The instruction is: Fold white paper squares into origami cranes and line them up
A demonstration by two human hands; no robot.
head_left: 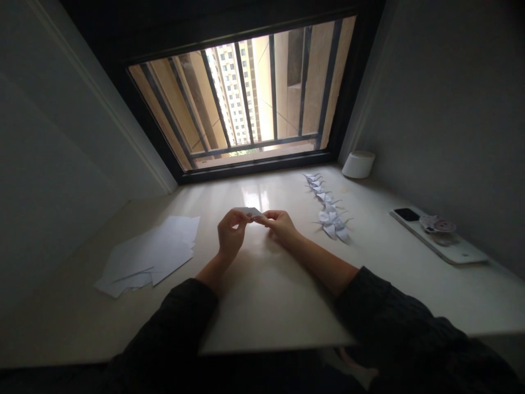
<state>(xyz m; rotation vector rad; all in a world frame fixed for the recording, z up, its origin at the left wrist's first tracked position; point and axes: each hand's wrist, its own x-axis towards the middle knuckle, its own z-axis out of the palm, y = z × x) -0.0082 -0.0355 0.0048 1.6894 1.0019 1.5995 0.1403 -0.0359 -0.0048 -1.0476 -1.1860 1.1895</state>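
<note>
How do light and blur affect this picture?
Head view throughout: the window is bright, partly washed out; glare lies on the pale surface beyond the hands; sleeves and corners are dark; the held paper looks soft, its folds unclear.

From my end of the feed, I see both arms reaching forward and converging. The left sleeve (172,317) and right sleeve (394,323) are dark, leaving the left forearm (212,273) and longer-showing right forearm (324,262) bare. The left hand (230,232) curls inward, thumb pinched to fingers; the right hand (283,225) angles leftward in a similar pinch, fingertips close to its partner's.
</note>
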